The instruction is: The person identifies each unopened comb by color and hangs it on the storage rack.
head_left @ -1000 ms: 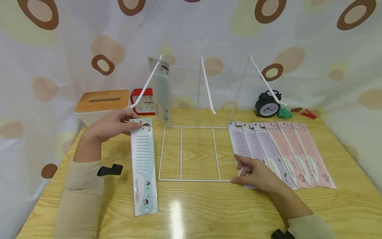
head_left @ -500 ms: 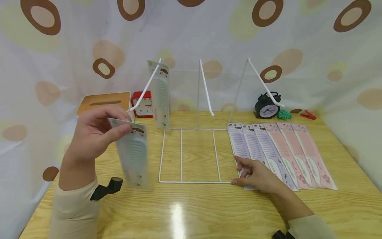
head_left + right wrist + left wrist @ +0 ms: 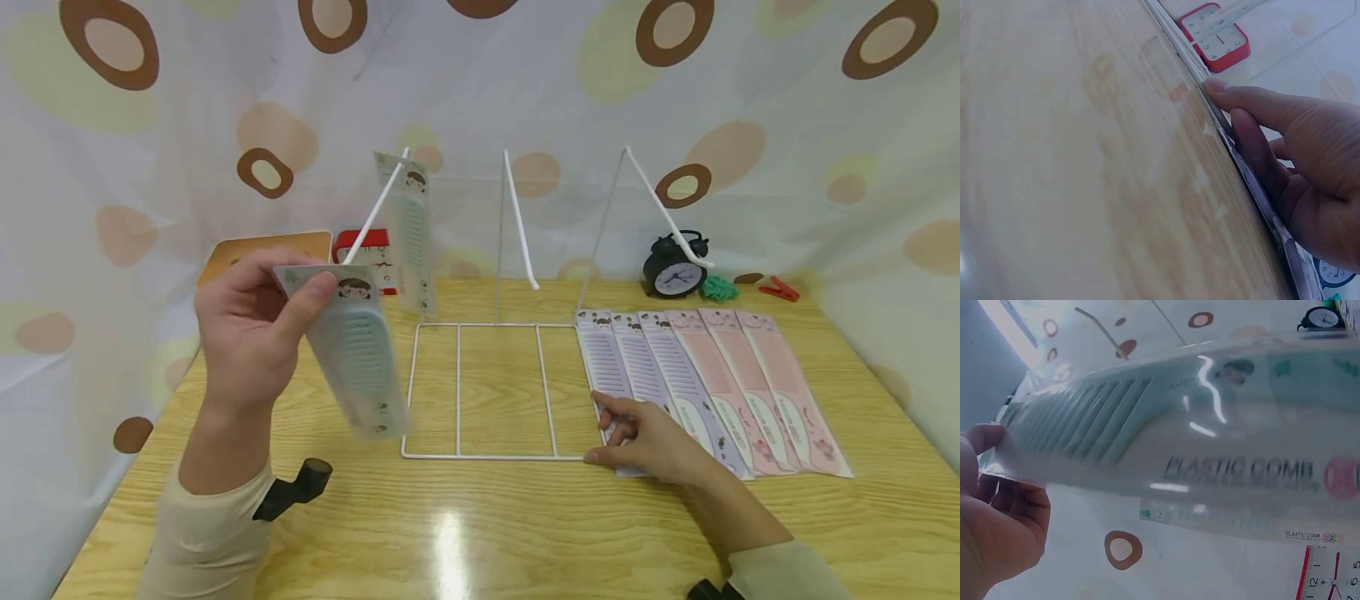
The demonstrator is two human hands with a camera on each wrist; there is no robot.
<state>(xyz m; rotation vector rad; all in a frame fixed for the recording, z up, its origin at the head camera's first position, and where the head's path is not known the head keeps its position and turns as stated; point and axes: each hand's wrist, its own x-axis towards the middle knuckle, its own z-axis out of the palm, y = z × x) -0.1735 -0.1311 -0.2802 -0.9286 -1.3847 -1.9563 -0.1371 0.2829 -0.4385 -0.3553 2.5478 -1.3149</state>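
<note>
My left hand point(image 3: 255, 325) pinches the top of a light-green plastic comb point(image 3: 356, 350) in a clear packet, thumb in front. In the left wrist view the comb point(image 3: 1091, 419) slants across the picture. The packet's top covers the front end of the left hook point(image 3: 375, 208) of a white wire rack point(image 3: 495, 457); whether the hook passes through it I cannot tell. Another packaged green comb point(image 3: 412, 237) hangs farther back on that hook. My right hand point(image 3: 648, 437) rests at the base's front right corner, thumb and forefinger extended, touching the wire and the nearest purple comb point(image 3: 606, 358).
Several packaged purple and pink combs point(image 3: 787, 392) lie overlapping at right. Behind stand a black alarm clock point(image 3: 675, 271), a green coil point(image 3: 720, 288) and a red clip point(image 3: 780, 289). A wood-topped box point(image 3: 225, 250) and red clock point(image 3: 382, 258) stand at back left.
My left hand has lifted the green comb off the table and brought its top up to the left hook's front end. The right hand has stayed at the rack's corner.
</note>
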